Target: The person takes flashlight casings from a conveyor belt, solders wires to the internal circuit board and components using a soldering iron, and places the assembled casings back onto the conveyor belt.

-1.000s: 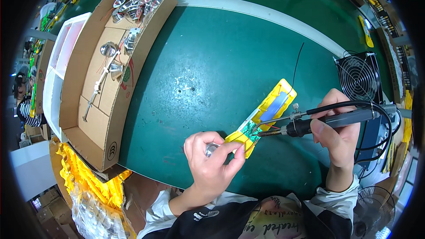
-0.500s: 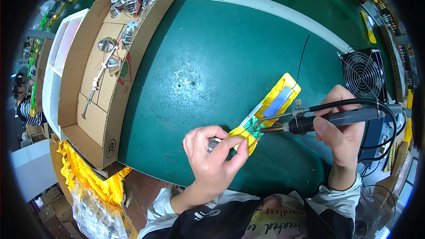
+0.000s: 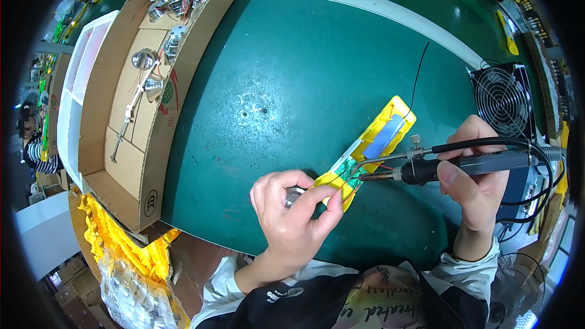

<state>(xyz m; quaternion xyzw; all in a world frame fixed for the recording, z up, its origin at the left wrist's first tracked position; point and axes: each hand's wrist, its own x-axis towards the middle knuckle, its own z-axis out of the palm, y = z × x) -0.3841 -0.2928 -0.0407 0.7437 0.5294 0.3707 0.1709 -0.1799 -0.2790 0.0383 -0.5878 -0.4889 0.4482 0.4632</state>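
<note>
My left hand (image 3: 292,216) is closed on the near end of a yellow plastic flashlight housing (image 3: 397,107), with a shiny metal reflector cup (image 3: 294,195) tucked among its fingers. Inside the open housing lie a green circuit board (image 3: 348,172) and a blue cylindrical battery (image 3: 385,136). A thin black wire (image 3: 419,76) sticks out past its far end. My right hand (image 3: 472,183) grips a black soldering iron (image 3: 426,172) with a metal feed tube (image 3: 390,159) clamped alongside. The iron's tip is at the circuit board; whether it touches cannot be made out.
At left stands a long cardboard box (image 3: 155,164) with several reflector cups (image 3: 144,58) inside. A black fan (image 3: 501,100) stands at the back right, near the iron's looping cable (image 3: 544,189). Yellow parts (image 3: 131,237) and a clear bag (image 3: 137,292) sit below the table's left edge.
My right hand and the soldering iron have shifted slightly to the right, the tip staying by the board. My left hand keeps its grip on the housing.
</note>
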